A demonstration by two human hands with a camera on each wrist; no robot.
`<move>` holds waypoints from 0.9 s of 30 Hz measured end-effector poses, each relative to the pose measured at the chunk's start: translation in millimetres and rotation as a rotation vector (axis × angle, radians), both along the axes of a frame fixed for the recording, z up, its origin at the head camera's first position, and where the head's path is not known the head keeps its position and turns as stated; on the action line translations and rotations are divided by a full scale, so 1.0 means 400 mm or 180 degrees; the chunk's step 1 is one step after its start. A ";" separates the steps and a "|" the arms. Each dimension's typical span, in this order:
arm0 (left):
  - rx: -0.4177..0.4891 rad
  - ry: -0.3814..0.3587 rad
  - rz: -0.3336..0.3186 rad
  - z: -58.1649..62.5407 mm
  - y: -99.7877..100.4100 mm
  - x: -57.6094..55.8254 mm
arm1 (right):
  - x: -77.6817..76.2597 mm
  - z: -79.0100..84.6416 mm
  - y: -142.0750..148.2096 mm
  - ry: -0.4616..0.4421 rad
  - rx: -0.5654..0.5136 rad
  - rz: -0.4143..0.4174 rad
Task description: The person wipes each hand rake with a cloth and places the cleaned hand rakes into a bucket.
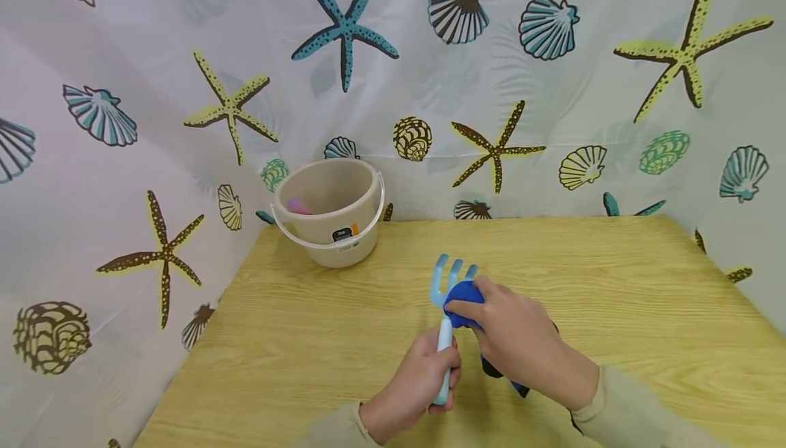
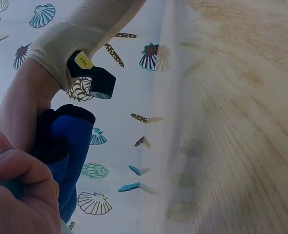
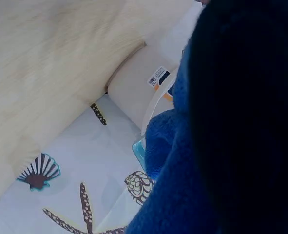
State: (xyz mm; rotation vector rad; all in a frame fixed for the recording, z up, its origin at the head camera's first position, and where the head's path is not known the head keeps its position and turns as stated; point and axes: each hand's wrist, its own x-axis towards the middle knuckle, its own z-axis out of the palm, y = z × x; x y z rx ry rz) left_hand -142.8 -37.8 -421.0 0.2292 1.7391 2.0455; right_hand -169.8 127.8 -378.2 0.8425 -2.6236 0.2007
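In the head view my left hand (image 1: pixel 424 376) grips the pale handle of a light-blue toy hand rake (image 1: pixel 445 346), its three tines pointing away from me. My right hand (image 1: pixel 522 335) pinches a dark-blue cloth (image 1: pixel 465 303) against the rake's head, covering part of the tines' base. The rest of the cloth hangs below the right palm. In the left wrist view the left hand (image 2: pixel 24 195) curls round the handle, with the blue cloth (image 2: pixel 75 146) behind it. Cloth (image 3: pixel 170 146) fills much of the right wrist view and hides the right fingers; a bit of the rake (image 3: pixel 139 152) shows.
A beige bucket (image 1: pixel 344 230) with a white handle stands at the back left of the wooden table (image 1: pixel 295 339). Something pink and purple (image 1: pixel 299 206) lies inside it. A white curtain (image 1: pixel 393 114) printed with shells and starfish surrounds the table's back and sides.
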 end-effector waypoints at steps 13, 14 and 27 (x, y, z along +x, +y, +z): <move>0.0020 -0.0054 -0.0035 0.005 0.004 0.022 | -0.056 -0.029 0.008 0.0778 0.0252 -0.0274; 0.0019 -0.0072 -0.0029 0.006 0.004 0.020 | -0.054 -0.027 0.008 0.0751 0.0236 -0.0273; -0.0048 -0.0016 -0.0062 0.004 -0.006 0.003 | -0.003 0.019 0.012 -0.0294 -0.0126 0.0030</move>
